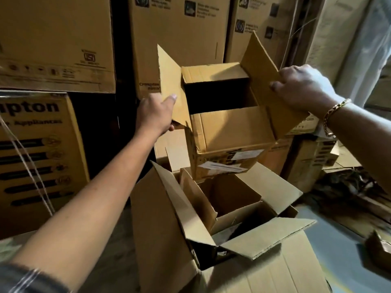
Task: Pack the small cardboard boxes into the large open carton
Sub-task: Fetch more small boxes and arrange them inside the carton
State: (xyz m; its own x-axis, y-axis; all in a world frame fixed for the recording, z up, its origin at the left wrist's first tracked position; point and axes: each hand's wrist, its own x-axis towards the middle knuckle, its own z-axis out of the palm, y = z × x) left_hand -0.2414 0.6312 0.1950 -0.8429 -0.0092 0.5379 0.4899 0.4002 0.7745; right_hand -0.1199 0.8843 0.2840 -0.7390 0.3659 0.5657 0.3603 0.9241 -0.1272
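Head camera view, looking down in a storeroom. The left hand [155,114] grips the left flap [171,85] of a small cardboard box [232,127], thumb on the flap's inner face. The right hand [304,89] curls round the edge of the right flap [264,77]. The box is open, dark inside, and held just above the large open carton [160,218], whose flaps stand spread. One smaller box [230,195] appears to sit inside already. Packing looks early, with this box not yet lowered in. Printed stacked cartons [57,39] fill the background.
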